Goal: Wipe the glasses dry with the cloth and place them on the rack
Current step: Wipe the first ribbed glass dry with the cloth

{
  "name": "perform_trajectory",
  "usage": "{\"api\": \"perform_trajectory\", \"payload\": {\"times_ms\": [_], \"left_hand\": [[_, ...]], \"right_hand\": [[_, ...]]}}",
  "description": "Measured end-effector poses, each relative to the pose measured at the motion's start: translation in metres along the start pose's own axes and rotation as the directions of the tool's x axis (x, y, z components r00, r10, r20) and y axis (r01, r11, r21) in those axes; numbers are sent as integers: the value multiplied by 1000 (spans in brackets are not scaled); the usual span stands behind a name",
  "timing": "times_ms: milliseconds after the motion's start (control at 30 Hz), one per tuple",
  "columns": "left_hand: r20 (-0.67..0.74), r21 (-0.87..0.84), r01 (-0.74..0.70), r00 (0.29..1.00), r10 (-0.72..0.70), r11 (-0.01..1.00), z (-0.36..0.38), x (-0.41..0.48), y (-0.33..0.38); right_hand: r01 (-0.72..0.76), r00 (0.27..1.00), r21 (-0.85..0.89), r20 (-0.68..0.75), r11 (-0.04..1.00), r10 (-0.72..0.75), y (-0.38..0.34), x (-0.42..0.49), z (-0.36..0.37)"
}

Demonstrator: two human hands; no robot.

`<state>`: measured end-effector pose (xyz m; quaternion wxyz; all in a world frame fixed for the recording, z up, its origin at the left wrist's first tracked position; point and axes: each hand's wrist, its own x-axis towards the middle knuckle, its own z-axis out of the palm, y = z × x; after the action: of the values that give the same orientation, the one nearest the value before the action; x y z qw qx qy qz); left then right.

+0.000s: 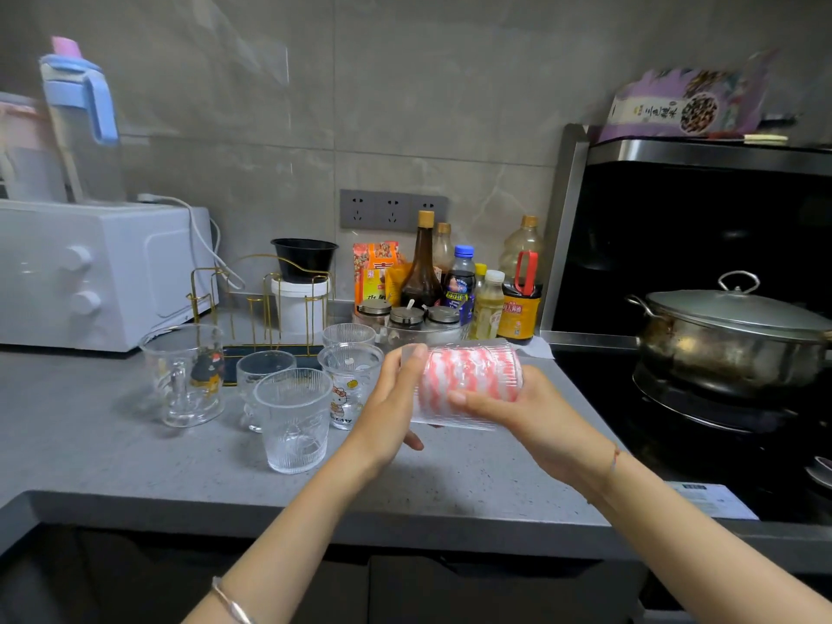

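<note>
While drying a ribbed glass (459, 421) above the grey countertop (135, 443), grips it sideways in both hands. Curls the left hand (396, 398) round one end, one fingertip over the top edge and another digit showing underneath. Wraps the right hand (526, 416) round the other end from below, fingers (468, 398) laid across the near wall. Holds the pink-and-white striped cloth (472, 371) stuffed inside the glass, between the two sets of fingers. Cannot tell mouth from base. Leaves five more glasses (292, 421) standing just to the left of the left fingers, bunched close together. Shows the gold wire rack (261, 299) beyond that bunch, farther off from the fingers, with no glass visible on its pegs.

Looks midway through the wipe of the first glass. Risks, by judgement, a slip of damp, ribbed glass out of the fingers during a twist, with hard countertop straight below. Risks too a knock against the cartoon-cat glass (349, 389) just beside the left knuckles on the swing toward the rack. Calls for a high carry over the whole bunch to avoid tipping one glass into another. Could also snag the cloth on the way out and jerk the glass loose from a one-handed hold.
</note>
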<state>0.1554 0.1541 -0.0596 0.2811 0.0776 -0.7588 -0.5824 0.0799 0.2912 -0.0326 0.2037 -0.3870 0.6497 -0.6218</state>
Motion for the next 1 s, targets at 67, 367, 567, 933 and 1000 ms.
{"api": "perform_trajectory", "payload": {"times_ms": [67, 367, 567, 933, 1000], "left_hand": [[-30, -9, 21, 999, -21, 1000, 0, 1, 3], [-59, 127, -228, 970, 236, 965, -5, 2, -21], [6, 145, -321, 946, 323, 936, -4, -5, -18], [116, -174, 289, 955, -272, 941, 1, 0, -8], [60, -187, 294, 956, -287, 937, 3, 2, -11]], "right_hand": [[0, 999, -14, -46, 1000, 0, 0, 1, 3], [-82, 992, 197, 115, 977, 60, -13, -1, 2], [-106, 978, 257, 199, 961, 55, -17, -5, -3], [54, 998, -188, -16, 981, -58, -10, -4, 3], [58, 998, -198, -14, 978, -62, -8, -4, 6]]}}
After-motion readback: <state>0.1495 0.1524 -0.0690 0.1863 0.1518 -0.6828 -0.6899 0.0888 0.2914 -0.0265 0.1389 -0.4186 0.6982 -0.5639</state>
